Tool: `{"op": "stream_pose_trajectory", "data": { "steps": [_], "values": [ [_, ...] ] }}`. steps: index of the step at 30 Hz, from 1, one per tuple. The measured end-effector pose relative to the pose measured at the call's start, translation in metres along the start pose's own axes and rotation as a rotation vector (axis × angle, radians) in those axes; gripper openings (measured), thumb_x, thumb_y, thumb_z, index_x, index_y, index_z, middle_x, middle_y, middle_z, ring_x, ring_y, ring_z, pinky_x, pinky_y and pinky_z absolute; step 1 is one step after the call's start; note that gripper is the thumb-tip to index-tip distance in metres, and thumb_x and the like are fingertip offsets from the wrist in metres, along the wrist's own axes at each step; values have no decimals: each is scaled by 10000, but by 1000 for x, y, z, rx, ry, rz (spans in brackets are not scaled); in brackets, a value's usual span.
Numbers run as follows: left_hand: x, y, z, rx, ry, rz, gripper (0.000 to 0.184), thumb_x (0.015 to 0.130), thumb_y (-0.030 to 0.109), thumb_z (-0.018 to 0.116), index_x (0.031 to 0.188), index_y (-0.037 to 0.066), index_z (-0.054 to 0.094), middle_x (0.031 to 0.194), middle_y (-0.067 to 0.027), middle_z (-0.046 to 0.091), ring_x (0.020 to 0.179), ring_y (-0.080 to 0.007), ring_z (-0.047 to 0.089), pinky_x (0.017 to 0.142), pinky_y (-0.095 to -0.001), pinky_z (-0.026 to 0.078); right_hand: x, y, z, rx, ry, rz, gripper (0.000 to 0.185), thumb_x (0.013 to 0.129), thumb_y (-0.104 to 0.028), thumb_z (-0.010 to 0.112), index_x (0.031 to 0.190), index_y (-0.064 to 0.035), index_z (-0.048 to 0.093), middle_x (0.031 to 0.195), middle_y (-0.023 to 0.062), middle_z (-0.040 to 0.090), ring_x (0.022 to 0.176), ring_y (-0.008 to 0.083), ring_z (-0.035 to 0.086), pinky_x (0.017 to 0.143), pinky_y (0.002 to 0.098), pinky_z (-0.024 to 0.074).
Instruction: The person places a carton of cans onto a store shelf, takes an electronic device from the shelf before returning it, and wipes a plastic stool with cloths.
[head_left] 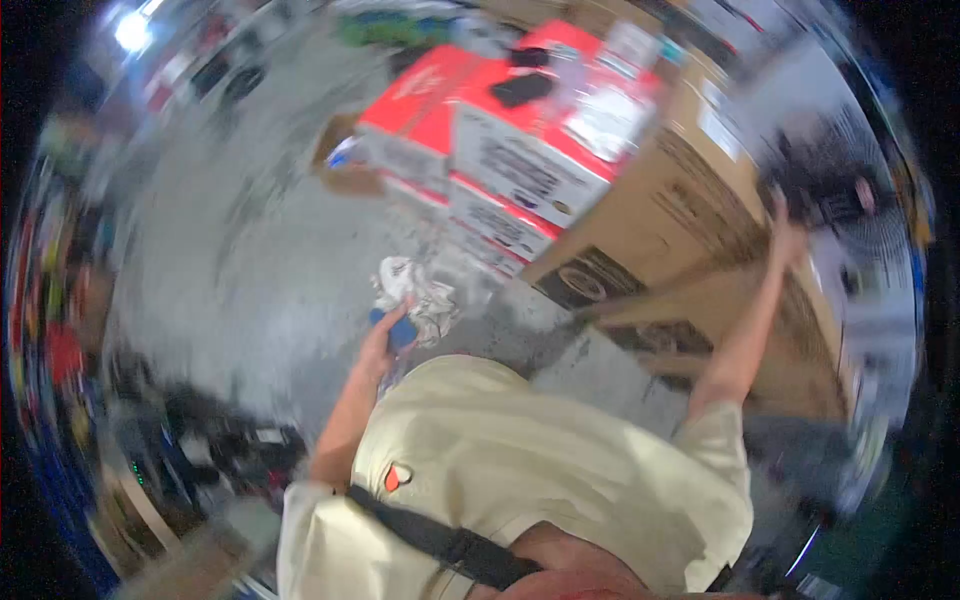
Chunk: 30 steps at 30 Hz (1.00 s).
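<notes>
My left hand (pixel 378 345) is closed around a small blue object (pixel 394 328) whose kind I cannot make out. A crumpled white cloth (pixel 415 295) with dark marks shows right beside it, against the fingers; whether the hand grips it too is unclear. My right arm reaches far out to the right, over a large brown cardboard box (pixel 690 195). At the box's far side my right hand (pixel 788 238) is at a dark, blurred object (pixel 825 190). Motion blur hides whether its fingers hold that object or only touch it.
Red and white printed boxes (pixel 530 150) stand stacked beside the brown box, with a black item (pixel 522 90) and clear plastic packaging (pixel 605 120) on top. A small open carton (pixel 345 160) sits left of them on the grey floor (pixel 230 250). Blurred shelving lines the left edge.
</notes>
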<state>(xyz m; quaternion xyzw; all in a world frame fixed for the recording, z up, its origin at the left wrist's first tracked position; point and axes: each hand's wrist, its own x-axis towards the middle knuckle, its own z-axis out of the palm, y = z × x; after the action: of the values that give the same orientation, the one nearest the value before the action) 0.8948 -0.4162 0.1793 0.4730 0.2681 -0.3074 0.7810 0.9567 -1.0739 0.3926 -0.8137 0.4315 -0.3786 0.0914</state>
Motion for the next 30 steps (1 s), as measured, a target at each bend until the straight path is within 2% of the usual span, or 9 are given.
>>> {"op": "stream_pose_trajectory", "data": {
  "steps": [2, 3, 5, 6, 11, 14, 19, 20, 30],
  "values": [
    [-1, -12, -16, -51, 124, 16, 392, 723, 341, 661, 1049, 145, 563, 898, 26, 578, 772, -118, 553, 606, -265, 471, -76, -46, -26, 294, 225, -181, 669, 778, -422, 559, 1182, 83, 387, 1169, 269, 425, 1044, 374, 440, 892, 458, 343],
    [5, -22, -27, -99, 144, 72, 398, 718, 335, 669, 1043, 128, 568, 887, 19, 587, 740, -113, 555, 605, -252, 467, -60, 7, 26, -82, 516, -473, 580, 776, -368, 586, 1125, 69, 430, 1154, 247, 430, 1041, 348, 445, 885, 435, 363],
    [-8, -41, -56, -229, 181, 107, 387, 713, 286, 682, 1040, 113, 566, 899, -1, 604, 725, -117, 566, 616, -250, 468, -152, -80, 9, 645, 511, -583, 391, 741, -175, 663, 1018, 32, 480, 1032, 198, 487, 926, 303, 505, 779, 386, 432],
    [-18, -28, -45, -246, 280, 122, 387, 714, 250, 683, 1048, 100, 558, 939, -15, 601, 766, -128, 570, 650, -267, 472, -179, -78, 38, 450, 422, -402, 359, 751, -154, 653, 999, 47, 490, 971, 191, 515, 846, 268, 528, 742, 377, 441],
    [-6, -129, -141, -430, 631, 405, 624, 602, 262, 765, 1121, 42, 498, 1038, -94, 573, 931, -177, 550, 805, -321, 439, -345, -80, 161, 640, -959, -730, 252, 802, -81, 542, 1017, 46, 510, 860, 122, 544, 801, 198, 503, 753, 313, 408],
    [-25, -169, -157, 68, 1276, 95, 847, 480, 402, 797, 1162, 26, 461, 1082, -158, 538, 1037, -254, 492, 857, -321, 407, -423, -79, 182, 510, -1711, -948, 329, 762, -108, 588, 1057, 13, 510, 785, 81, 562, 698, 142, 521, 640, 272, 431],
    [-114, -266, -208, 43, 1514, -206, 993, 450, 515, 766, 1234, 36, 388, 1212, -211, 406, 1107, -328, 410, 935, -365, 343, -536, -46, 170, 305, -2139, -1131, 304, 750, -112, 599, 1037, -35, 534, 712, 69, 565, 615, 135, 524, 569, 250, 428],
    [-133, -288, -218, -59, 1513, -210, 999, 469, 504, 764, 1265, 63, 350, 1247, -212, 355, 1141, -324, 375, 947, -359, 331, -552, -23, 191, 377, -1974, -1460, 291, 765, -131, 590, 1032, -30, 533, 709, 67, 560, 617, 129, 521, 566, 247, 424],
    [-320, -409, -312, -295, 1839, -506, 795, 558, 380, 741, 1247, 253, 365, 1291, -232, 223, 1129, -493, 296, 916, -517, 316, -604, -22, 136, -135, -2239, -905, 261, 782, -134, 573, 1026, -59, 524, 726, 45, 543, 589, 117, 500, 523, 244, 409]
  ]
}}
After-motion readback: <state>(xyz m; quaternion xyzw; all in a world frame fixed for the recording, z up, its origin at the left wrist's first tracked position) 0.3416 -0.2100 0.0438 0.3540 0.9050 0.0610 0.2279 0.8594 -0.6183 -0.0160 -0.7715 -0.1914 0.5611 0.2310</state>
